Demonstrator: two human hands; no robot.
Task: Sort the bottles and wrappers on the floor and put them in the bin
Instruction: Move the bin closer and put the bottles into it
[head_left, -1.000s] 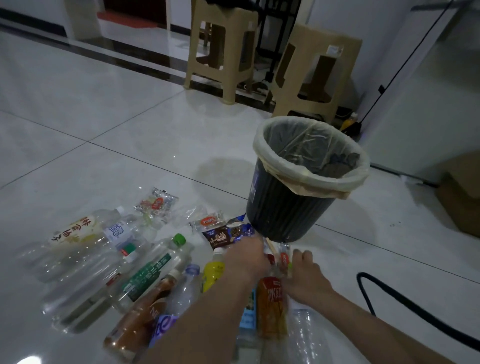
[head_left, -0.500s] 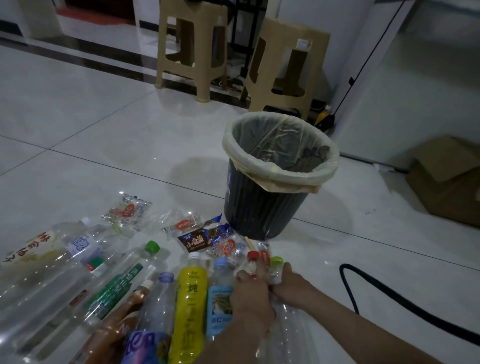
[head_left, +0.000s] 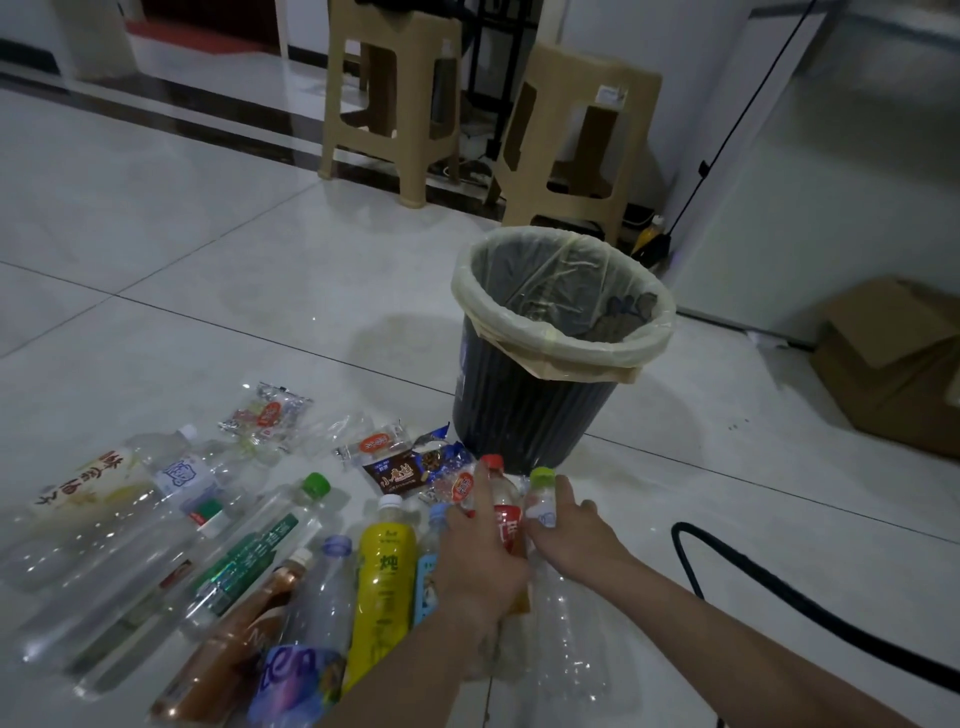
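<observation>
Ok so the left hand (head_left: 483, 561) is lying over a red-capped bottle (head_left: 508, 522) just in front of the bin (head_left: 519, 415). Its forefinger is running straight up the bottle's side toward the cap. The palm is covering the rest, so I honestly can't tell if it's gripping or just resting there. The right hand (head_left: 571, 540) is sitting right next to it, fingers mostly straight and a bit spread, pointing at the bin. It's pressing against the side of a clear bottle with a green cap (head_left: 540, 501), which is lying flat between the two hands. Both bottles are pointing their caps at the foot of the bin, close to it but not touching as far as I can see. The bin is standing upright with a pale liner (head_left: 561, 348) folded over its rim. A bunch of wrappers (head_left: 374, 447) is lying at the bin's near-left foot, with a brown wrapper (head_left: 397, 470) closest and a see-through wrapper (head_left: 267, 413) further out. More bottles are lying in a row further left of the bin. There's a yellow bottle (head_left: 384, 571), a blue-labelled bottle (head_left: 428, 566) half under the left wrist, a brown bottle (head_left: 234, 649), then several clear bottles (head_left: 130, 566). A black cable (head_left: 691, 571) is looping near-right of the bin, two tan stools (head_left: 395, 98) are standing behind it, and a cardboard box (head_left: 893, 358) is sitting off to its right.
</observation>
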